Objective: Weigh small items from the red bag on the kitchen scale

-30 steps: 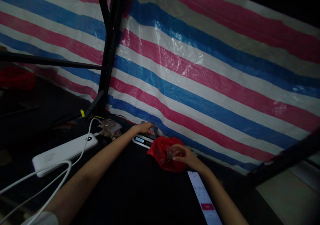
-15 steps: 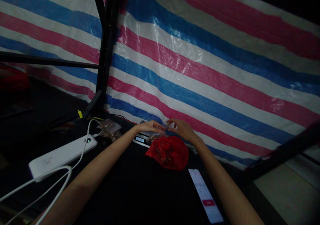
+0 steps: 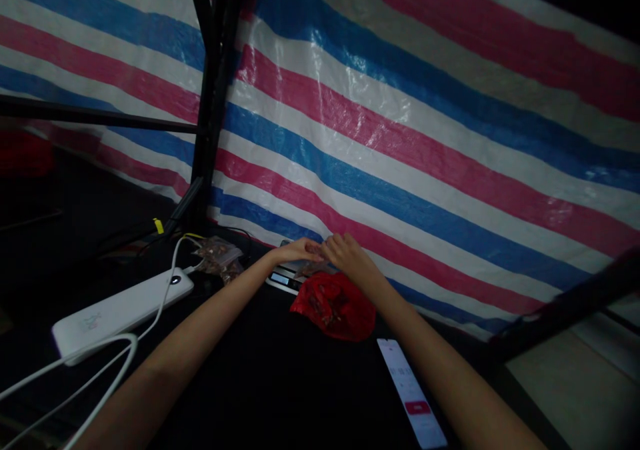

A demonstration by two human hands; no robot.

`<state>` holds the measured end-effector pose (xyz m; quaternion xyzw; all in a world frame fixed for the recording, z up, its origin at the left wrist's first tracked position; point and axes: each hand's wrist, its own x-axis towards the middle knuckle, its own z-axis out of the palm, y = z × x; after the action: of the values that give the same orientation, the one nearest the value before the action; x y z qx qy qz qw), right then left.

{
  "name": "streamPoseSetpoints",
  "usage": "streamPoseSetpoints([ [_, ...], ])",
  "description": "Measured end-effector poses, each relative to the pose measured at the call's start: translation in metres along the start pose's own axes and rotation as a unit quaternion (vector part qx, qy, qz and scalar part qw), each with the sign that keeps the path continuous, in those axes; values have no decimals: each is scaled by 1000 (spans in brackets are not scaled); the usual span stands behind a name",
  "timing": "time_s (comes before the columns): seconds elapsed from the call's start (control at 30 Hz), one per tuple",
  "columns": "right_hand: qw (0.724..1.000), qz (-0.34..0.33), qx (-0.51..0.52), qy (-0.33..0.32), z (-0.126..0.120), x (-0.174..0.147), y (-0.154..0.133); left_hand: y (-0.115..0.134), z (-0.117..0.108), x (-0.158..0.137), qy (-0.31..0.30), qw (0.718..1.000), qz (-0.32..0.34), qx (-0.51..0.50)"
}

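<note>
Clear bag (image 3: 307,270) right beneath the fingers (image 3: 342,243)

From my distant post I receive a rather dim view. The black table (image 3: 280,370) swallows almost every shadow, and the upper right corner is also dark. The striped sheet (image 3: 425,150) is the brightest large surface; it carries small white patches of glare on its glossy folds. The phone (image 3: 411,390) and the small display (image 3: 280,279) glow by themselves. The left hand (image 3: 299,251) and the right hand (image 3: 346,253) look soft, so I cannot separate their fingers well. Inside the red bag (image 3: 333,307), details are murky.
</note>
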<state>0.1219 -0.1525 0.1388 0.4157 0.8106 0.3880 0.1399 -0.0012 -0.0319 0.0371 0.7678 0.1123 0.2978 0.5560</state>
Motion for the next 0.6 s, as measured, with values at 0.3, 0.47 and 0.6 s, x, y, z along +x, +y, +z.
streamPoseSetpoints([
  [0.3, 959, 80, 263, -65, 13, -74, 4, -29, -32, 2, 166, 957, -7, 238],
  [0.47, 953, 81, 269, -117, 50, -112, -39, -51, -14, 1, 103, 894, -54, 432],
  [0.6, 969, 130, 175, -117, 81, -119, -51, -18, 11, -10, 170, 846, 44, 504],
])
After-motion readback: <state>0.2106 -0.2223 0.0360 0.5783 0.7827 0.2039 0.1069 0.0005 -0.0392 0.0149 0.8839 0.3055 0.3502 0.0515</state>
